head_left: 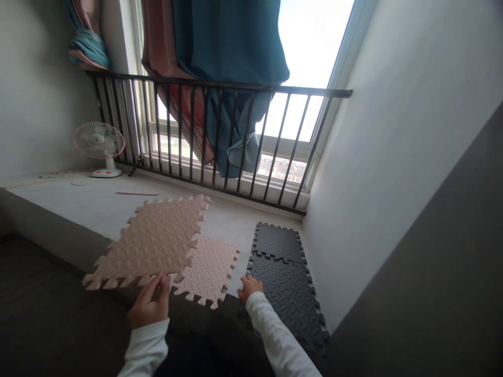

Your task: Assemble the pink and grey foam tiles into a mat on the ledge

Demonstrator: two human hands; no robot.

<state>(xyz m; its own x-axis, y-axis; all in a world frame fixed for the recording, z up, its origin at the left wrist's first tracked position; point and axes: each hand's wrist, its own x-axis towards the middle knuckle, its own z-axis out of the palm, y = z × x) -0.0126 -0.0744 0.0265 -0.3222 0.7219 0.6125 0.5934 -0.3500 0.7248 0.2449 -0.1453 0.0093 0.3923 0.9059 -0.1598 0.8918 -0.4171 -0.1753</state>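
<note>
Your left hand pinches a beige tile while your right hand, grip unclear, is by a black tile

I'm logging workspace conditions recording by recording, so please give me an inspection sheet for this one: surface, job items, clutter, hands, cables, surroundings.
Surface: white ledge below a window.
Job items: beige mat raised and tilted; pink mat on the ledge, partly hidden behind it; far black mat and near black mat, edges meeting, by the right wall.
Clutter: fan and thin stick on the ledge.
Hands: left hand pinches the beige mat's near edge; right hand is at the near black mat's left edge, contact unclear.
Cables: nothing seen.
Surroundings: black railing, curtains.
</note>
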